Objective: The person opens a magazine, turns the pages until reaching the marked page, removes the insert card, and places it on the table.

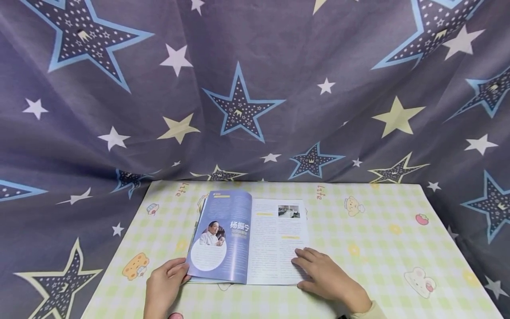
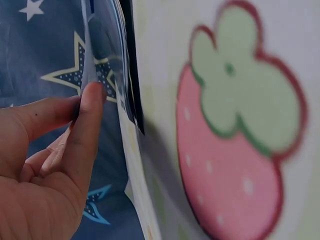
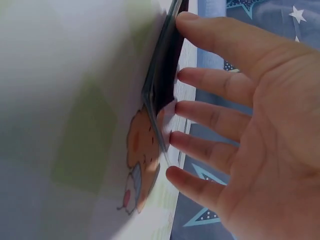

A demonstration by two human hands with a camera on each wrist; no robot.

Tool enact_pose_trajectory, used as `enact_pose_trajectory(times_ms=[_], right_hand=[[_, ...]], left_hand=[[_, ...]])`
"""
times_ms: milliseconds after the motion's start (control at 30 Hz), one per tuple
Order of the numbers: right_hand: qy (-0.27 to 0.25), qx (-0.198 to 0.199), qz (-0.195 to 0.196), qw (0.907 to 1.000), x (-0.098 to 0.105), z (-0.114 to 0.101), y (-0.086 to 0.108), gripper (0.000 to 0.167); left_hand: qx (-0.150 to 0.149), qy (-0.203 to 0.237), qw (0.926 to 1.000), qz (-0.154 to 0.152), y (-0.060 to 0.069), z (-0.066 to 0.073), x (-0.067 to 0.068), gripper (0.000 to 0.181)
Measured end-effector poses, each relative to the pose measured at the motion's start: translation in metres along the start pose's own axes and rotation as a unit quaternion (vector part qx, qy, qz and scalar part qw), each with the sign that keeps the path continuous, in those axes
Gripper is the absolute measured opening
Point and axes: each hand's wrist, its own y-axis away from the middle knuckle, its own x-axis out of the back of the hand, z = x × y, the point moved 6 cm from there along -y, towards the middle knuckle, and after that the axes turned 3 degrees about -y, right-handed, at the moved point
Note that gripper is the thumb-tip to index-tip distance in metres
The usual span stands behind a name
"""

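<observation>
While the mag (image 1: 264,257) lies open on the checked tablecloth (image 1: 382,274), L of centre, the left hand (image 1: 164,283) pinches the lower L corner of the blue L pg (image 1: 237,254) btwn thumb & index finger. The right hand (image 1: 328,275) has its fingers straight & spread, tips touching the lower R edge of the white R pg (image 1: 271,259). L pg has a photo (image 1: 213,235) of a person in a white top (abv a white oval (image 1: 208,261) of small txt, too tiny to read). R pg has a small pic (image 1: 288,212) up top, R side, + yellow bars (image 1: 291,237). Cloth has cartoon prints (image 1: 420,282). Bg: dark starry curtain (image 1: 279,35).
</observation>
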Motion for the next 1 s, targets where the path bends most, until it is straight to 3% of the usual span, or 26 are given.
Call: enact_pose_trajectory(times_ms=[133,300,400,533,667,800,900,1000], right_hand=[[-0.038,0.002,-0.004,0.9993,0.002,0.003,0.004,0.054],[-0.069,0.026,0.007,0.9972,0.007,0.003,0.009,0.04],[-0.074,0.032,0.033,0.9962,0.011,0.004,0.007,0.028],[-0.068,0.004,0.085,0.994,0.017,0.006,0.004,0.021],[-0.039,-0.044,0.147,0.9874,0.021,0.011,0.003,0.022],[-0.027,-0.09,0.191,0.9772,0.025,0.016,0.002,0.028],[-0.023,-0.098,0.205,0.9735,0.027,0.015,-0.001,0.032],[-0.02,-0.08,0.219,0.9722,0.026,0.01,-0.004,0.035]], left_hand=[[0.009,-0.038,0.9991,0.013,0.0,-0.005,0.006,0.028],[-0.004,-0.066,0.9971,0.039,-0.001,-0.005,0.011,0.032],[-0.012,-0.063,0.9966,0.052,-0.001,-0.002,0.012,0.032],[-0.017,-0.049,0.9975,0.047,-0.001,0.009,0.007,0.032],[-0.046,-0.02,0.9985,0.019,0.0,0.026,-0.008,0.03],[-0.096,0.022,0.995,-0.017,0.003,0.046,-0.034,0.026],[-0.126,0.044,0.9899,-0.047,0.006,0.062,-0.057,0.024],[-0.15,0.058,0.9836,-0.082,0.011,0.078,-0.078,0.023]])
